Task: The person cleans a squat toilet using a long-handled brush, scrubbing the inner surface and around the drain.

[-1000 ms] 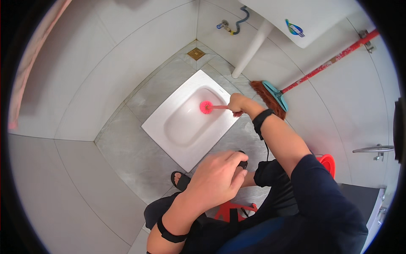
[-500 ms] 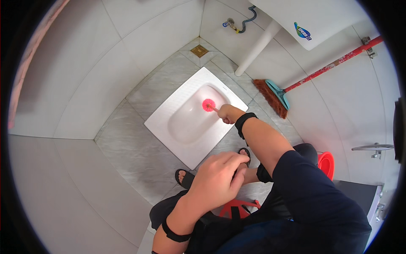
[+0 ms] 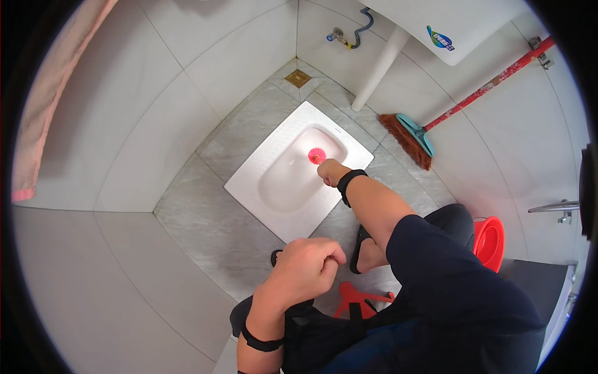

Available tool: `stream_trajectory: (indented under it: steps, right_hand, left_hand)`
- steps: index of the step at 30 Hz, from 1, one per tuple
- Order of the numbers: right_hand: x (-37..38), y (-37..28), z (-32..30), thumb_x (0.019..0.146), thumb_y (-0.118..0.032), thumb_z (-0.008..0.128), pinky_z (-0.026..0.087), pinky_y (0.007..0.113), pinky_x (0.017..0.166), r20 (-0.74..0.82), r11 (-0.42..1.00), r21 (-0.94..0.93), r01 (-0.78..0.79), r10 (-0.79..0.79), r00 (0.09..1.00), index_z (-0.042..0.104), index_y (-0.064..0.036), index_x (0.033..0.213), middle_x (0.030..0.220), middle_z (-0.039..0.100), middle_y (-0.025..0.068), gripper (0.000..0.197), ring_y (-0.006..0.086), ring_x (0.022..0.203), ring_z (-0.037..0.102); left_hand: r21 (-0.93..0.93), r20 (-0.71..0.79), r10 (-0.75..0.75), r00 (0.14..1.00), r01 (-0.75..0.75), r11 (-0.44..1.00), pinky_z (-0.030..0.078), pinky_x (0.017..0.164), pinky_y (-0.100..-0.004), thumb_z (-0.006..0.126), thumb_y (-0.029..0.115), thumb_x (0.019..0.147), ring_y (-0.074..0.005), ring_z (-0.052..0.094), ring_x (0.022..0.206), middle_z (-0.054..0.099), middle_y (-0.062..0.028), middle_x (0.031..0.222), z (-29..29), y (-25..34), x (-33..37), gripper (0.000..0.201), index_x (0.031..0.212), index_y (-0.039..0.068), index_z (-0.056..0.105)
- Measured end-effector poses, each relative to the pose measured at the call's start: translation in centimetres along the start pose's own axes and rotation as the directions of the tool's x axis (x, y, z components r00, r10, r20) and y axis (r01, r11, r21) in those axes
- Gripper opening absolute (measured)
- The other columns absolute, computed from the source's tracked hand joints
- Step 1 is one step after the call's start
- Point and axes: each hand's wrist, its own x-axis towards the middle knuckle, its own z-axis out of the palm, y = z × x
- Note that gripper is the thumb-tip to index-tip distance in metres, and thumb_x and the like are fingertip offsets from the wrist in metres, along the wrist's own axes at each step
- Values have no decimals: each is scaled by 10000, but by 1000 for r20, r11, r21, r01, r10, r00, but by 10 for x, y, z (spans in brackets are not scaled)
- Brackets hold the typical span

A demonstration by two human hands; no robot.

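A toilet brush [image 3: 317, 155] with a round pink-red bristle head is in the basin of a white squat toilet [image 3: 258, 168]. My right hand [image 3: 332, 172] is closed round its handle, most of which the fingers hide. The bristles are over the deep end of the basin; whether they touch the surface I cannot tell. Closer in, my left hand [image 3: 304, 269] hangs above my knee with its fingers curled in and nothing visible in them. Each forearm wears a dark band.
A broom [image 3: 406, 142] with brown bristles leans at the right wall, by a white pipe [image 3: 381, 68] under a cistern [image 3: 476, 25]. A red bucket [image 3: 489, 243] stands at the right. Below is a red plastic piece [image 3: 358, 299]. Pink cloth [image 3: 59, 93] hangs at the left.
My right hand and the brush have shifted slightly within the basin, and less of the handle shows. My left hand has lowered and its fingers have curled in. The whole view has shifted a little.
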Motion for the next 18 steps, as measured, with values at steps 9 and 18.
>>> stream_trajectory:
  steps: [9,18]
  right_hand:
    - [-2,68,62,826,-131,497,535,424,525,-159,978,-29,205,-207,965,574,108,963,729,641,260,286,338,590,661]
    - [42,59,66,827,-71,496,442,373,422,-145,927,364,87,-36,989,603,65,854,657,599,153,175,256,507,588]
  left_hand:
    - [-105,54,-56,997,61,993,483,610,-397,532,1,711,-320,609,667,626,-112,696,-15,-5,-11,94,741,38,613]
    - [-73,53,46,998,-42,996,479,636,-382,548,-7,695,-304,596,656,615,-110,688,-13,1,3,76,739,32,596]
